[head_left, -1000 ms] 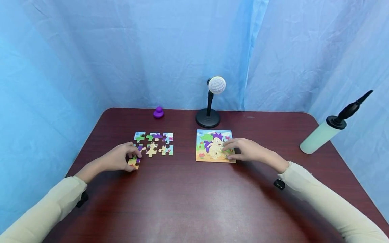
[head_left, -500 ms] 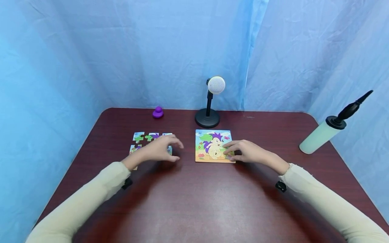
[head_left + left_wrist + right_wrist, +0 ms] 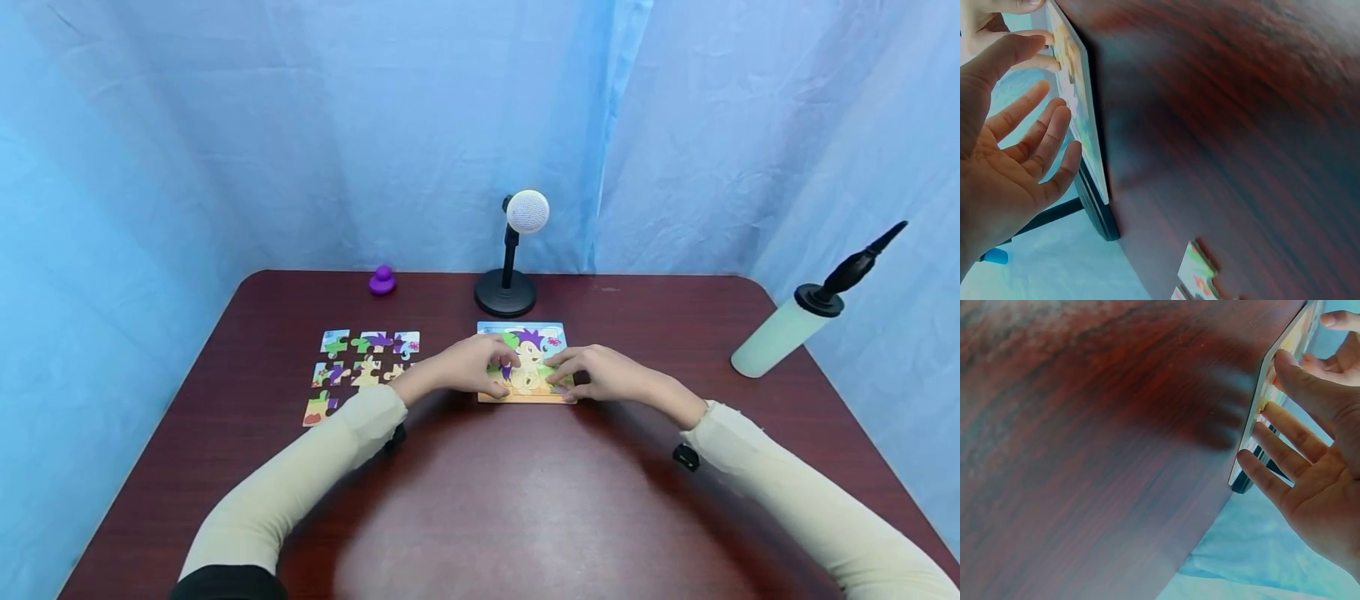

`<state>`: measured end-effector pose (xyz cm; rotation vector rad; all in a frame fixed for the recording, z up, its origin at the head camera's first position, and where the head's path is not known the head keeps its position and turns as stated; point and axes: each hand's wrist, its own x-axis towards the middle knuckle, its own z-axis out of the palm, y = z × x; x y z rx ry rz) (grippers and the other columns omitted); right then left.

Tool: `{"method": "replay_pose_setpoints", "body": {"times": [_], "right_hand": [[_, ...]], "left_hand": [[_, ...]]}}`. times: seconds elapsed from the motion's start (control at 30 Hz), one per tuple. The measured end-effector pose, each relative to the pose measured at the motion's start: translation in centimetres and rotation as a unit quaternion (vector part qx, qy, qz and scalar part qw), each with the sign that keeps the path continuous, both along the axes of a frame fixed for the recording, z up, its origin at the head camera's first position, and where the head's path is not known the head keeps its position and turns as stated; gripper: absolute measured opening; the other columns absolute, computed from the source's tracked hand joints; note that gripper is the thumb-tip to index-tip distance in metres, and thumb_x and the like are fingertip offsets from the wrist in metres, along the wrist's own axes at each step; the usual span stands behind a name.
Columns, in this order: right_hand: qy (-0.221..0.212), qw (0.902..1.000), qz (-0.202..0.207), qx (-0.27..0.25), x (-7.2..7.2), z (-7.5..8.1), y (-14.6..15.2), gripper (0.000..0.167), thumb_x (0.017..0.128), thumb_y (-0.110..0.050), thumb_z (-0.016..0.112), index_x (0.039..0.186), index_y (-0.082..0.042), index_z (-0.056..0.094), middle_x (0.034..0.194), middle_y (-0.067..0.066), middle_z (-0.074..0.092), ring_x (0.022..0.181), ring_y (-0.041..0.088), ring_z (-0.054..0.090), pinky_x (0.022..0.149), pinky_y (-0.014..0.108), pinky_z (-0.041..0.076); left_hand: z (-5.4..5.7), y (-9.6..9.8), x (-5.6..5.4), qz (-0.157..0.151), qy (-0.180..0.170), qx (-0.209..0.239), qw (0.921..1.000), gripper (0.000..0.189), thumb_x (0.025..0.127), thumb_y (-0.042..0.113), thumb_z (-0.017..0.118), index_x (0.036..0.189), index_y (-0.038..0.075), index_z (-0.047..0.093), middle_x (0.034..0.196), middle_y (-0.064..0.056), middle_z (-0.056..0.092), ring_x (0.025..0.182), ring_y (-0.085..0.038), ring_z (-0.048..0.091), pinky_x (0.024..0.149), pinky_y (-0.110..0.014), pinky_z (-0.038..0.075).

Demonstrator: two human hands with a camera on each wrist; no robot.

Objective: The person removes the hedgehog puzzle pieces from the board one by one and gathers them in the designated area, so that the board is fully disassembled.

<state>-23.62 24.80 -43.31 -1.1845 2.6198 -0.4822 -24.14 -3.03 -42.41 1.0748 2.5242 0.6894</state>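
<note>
A square puzzle board (image 3: 553, 342) with a cartoon animal with purple hair lies flat on the table. My left hand (image 3: 471, 365) is over its left side, thumb and fingers apart; in the left wrist view, nothing is held in the loosely bent fingers (image 3: 1054, 134). At the board's right side is my right hand (image 3: 609, 375), its fingertips on the picture. In the right wrist view, the relaxed fingers (image 3: 1285, 450) reach the board edge. Several loose jigsaw pieces (image 3: 367, 372) lie in spaced rows to the left, some partly hidden behind my left wrist.
Behind the board stands a microphone on a round black base (image 3: 506, 293). A small purple knob-shaped object (image 3: 382, 281) sits at the table's back left. A pale green hand pump (image 3: 776, 340) with a black nozzle leans at the right edge. Blue curtains (image 3: 420, 125) hang behind.
My left hand has moved right from the lower-left loose piece, across the rows, to the board's left side. My right hand has stayed at the board's right side.
</note>
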Motion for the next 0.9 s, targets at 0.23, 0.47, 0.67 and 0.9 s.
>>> {"method": "replay_pose_setpoints", "body": {"times": [0.23, 0.47, 0.67, 0.9], "right_hand": [[-0.001, 1.0000, -0.003, 0.005, 0.06, 0.07, -0.03, 0.029, 0.087, -0.015, 0.081, 0.116, -0.016, 0.079, 0.132, 0.011, 0.069, 0.122, 0.029, 0.065, 0.099, 0.050, 0.053], [0.005, 1.0000, -0.003, 0.006, 0.07, 0.03, -0.24, 0.029, 0.087, -0.015, 0.081, 0.116, -0.016, 0.079, 0.132, 0.010, 0.069, 0.121, 0.029, 0.066, 0.098, 0.049, 0.053], [0.003, 0.9999, -0.007, 0.007, 0.35, 0.22, -0.45, 0.030, 0.086, -0.014, 0.081, 0.116, -0.015, 0.079, 0.131, 0.010, 0.070, 0.120, 0.027, 0.066, 0.097, 0.048, 0.054], [0.007, 1.0000, -0.001, 0.003, 0.34, 0.46, -0.37, 0.030, 0.086, -0.014, 0.081, 0.116, -0.013, 0.079, 0.131, 0.011, 0.070, 0.119, 0.027, 0.067, 0.096, 0.047, 0.054]], "left_hand": [[-0.59, 0.78, -0.11, 0.009, 0.017, -0.031, 0.9993, 0.038, 0.086, 0.028, 0.081, 0.120, 0.013, 0.072, 0.118, -0.006, 0.063, 0.104, -0.017, 0.057, 0.096, -0.036, 0.050], [-0.84, 0.83, -0.05, 0.013, 0.017, -0.026, 0.9994, 0.042, 0.086, 0.030, 0.082, 0.123, 0.012, 0.072, 0.118, -0.007, 0.062, 0.101, -0.019, 0.057, 0.093, -0.035, 0.049], [-0.93, 0.81, 0.17, 0.002, 0.017, -0.031, 0.9994, 0.051, 0.085, 0.035, 0.083, 0.129, 0.013, 0.070, 0.118, -0.007, 0.061, 0.101, -0.019, 0.056, 0.089, -0.033, 0.048], [-0.94, 1.06, -0.08, 0.004, 0.013, -0.031, 0.9994, 0.051, 0.083, 0.036, 0.085, 0.127, 0.013, 0.070, 0.117, -0.005, 0.061, 0.101, -0.017, 0.056, 0.092, -0.034, 0.049]]}}
